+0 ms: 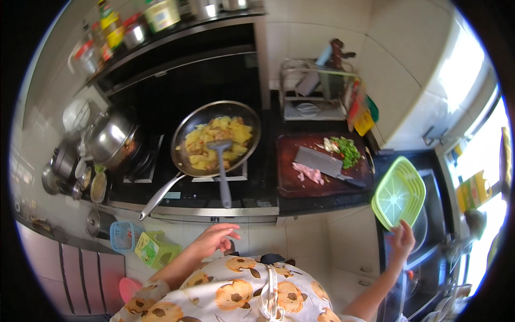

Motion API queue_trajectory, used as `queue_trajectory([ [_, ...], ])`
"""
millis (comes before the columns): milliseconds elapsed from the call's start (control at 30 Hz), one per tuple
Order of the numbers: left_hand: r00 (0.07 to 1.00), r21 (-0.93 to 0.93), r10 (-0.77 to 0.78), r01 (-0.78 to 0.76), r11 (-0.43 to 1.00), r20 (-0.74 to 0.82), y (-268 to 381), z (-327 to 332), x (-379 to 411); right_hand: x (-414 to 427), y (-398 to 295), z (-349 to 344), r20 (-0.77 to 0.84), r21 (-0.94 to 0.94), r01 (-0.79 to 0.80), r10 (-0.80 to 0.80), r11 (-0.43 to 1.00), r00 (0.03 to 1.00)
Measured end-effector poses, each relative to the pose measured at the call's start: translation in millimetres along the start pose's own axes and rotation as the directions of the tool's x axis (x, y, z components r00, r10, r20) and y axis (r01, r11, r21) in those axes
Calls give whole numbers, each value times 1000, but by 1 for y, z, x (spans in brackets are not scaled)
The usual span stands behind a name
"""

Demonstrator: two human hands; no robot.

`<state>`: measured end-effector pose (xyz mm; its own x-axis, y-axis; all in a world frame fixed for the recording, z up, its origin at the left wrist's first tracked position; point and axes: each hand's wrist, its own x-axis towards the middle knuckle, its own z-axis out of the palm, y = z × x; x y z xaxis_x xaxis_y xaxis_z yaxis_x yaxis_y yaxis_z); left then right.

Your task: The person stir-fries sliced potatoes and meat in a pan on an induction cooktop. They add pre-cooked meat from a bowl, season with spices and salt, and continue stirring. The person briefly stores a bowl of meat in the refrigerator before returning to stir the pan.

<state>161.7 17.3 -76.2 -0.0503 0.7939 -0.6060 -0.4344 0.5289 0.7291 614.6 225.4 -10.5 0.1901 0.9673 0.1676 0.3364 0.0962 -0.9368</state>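
My left hand (219, 239) is empty with its fingers apart, in front of the stove edge. A steel frying pan (187, 129) on the stove holds cooked yellow pieces, perhaps potato, mixed with brownish bits (213, 141). A grey spatula (223, 173) rests in it, its handle over the rim. My right hand (402, 241), blurred, is at the near rim of a green plastic basket (398, 197); whether it grips the rim is unclear. On the dark red cutting board (291, 147) lie a cleaver (320, 161), pink raw meat (309, 173), chopped greens (348, 152) and whitish chopped bits (330, 145).
A lidded steel pot (110, 139) stands on the left burner. Bottles and jars line the shelf (181, 22) above. Behind the board is a metal knife rack (314, 114); the sink (436, 193) lies to the right. A green stool (161, 249) is on the floor.
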Motion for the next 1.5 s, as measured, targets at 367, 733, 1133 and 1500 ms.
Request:
queue_trajectory([
  [367,937,-665,350,-258,701,6,0,-178,-51,-120,-212,290,870,-287,634,-82,718,486],
  [733,924,-563,146,86,822,354,78,-179,-51,-116,-257,330,846,-488,819,-68,302,529],
  [1133,933,-747,206,92,659,296,72,-173,-51,-125,-315,370,986,-138,985,110,105,127],
  [1500,928,-789,241,85,609,285,68,-173,-53,-115,-261,448,961,-276,960,13,-56,277],
])
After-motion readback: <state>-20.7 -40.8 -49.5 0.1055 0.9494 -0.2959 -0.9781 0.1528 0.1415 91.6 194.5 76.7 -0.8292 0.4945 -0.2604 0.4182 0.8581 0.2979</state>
